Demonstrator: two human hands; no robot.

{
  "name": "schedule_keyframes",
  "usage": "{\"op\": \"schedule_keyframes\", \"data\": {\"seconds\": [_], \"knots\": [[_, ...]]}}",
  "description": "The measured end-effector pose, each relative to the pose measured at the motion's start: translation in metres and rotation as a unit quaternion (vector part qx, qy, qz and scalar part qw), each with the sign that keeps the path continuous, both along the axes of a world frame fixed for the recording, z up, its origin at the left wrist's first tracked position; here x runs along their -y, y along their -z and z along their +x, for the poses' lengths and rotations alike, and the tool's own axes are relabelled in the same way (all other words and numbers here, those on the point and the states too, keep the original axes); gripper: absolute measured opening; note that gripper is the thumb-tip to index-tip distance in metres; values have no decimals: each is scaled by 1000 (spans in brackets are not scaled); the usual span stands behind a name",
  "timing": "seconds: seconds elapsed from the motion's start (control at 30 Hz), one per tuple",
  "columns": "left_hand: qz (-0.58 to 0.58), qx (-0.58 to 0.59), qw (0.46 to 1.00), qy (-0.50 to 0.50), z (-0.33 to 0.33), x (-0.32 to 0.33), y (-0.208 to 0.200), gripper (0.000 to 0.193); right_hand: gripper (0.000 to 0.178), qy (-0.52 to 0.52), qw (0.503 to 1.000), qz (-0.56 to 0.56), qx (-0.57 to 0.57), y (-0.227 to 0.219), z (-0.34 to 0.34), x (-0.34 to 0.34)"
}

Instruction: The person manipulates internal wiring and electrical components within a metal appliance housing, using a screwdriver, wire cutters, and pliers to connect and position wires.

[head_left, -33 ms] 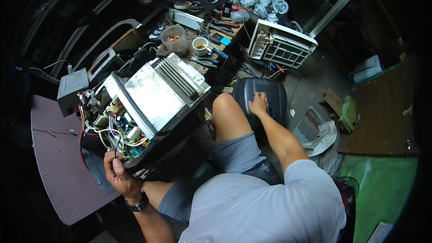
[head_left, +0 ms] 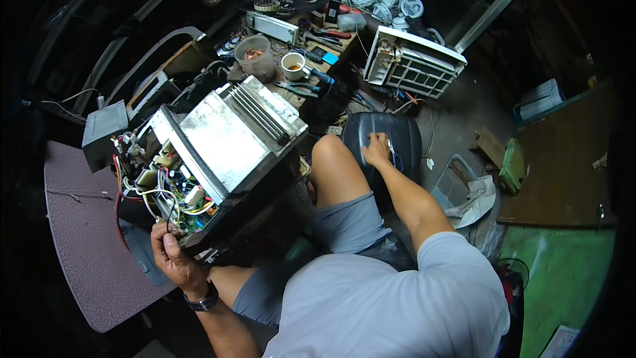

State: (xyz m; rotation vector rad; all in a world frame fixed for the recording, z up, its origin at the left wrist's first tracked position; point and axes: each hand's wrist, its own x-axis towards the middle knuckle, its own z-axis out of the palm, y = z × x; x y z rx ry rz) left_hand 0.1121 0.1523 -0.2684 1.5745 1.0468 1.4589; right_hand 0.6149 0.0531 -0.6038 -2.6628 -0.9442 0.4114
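Observation:
My left hand [head_left: 173, 257] pinches a thin black wire [head_left: 170, 215] at the near corner of an opened appliance with a metal casing [head_left: 215, 132]. Beside its fingers, a bundle of coloured wires with white connectors [head_left: 194, 195] and a green circuit board [head_left: 201, 220] lie exposed. My right hand [head_left: 377, 150] rests on a black padded seat [head_left: 409, 136], its fingers apart and slightly bent. Next to that hand lies a small blue wire [head_left: 397, 160] with light bits that I cannot make out.
Beyond the casing, a workbench holds a white mug [head_left: 294, 66], a plastic tub [head_left: 255, 56] and pliers [head_left: 298, 88]. A white grille panel [head_left: 417, 63] leans at the right. A mauve board [head_left: 93, 245] lies left, a brown panel [head_left: 563, 166] far right.
The view has shifted slightly. My right hand has moved a little on the black seat, and the blue wire beside it shows more. My left hand keeps its pinch on the black wire.

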Motion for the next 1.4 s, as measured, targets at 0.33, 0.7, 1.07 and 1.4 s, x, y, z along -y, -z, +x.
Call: {"op": "schedule_keyframes", "data": {"seconds": [0.33, 0.7, 1.07, 1.4], "knots": [[-18, 26, 999, 4, -11, -1, 9, 26, 47, -41, 993, 65, -93, 3, -8, 13], [-59, 5, 998, 14, -15, -3, 0, 30, 74, 111, 991, -71, -34, 18, 17, 129], [24, -203, 978, 27, -33, -15, -22, 18, 49, 208, 598, 376, -677, -6, 35, 95], [36, -26, 999, 26, -6, -1, -8, 16, 44, -401, 852, 221, -252, -387, -56, 41]]}}
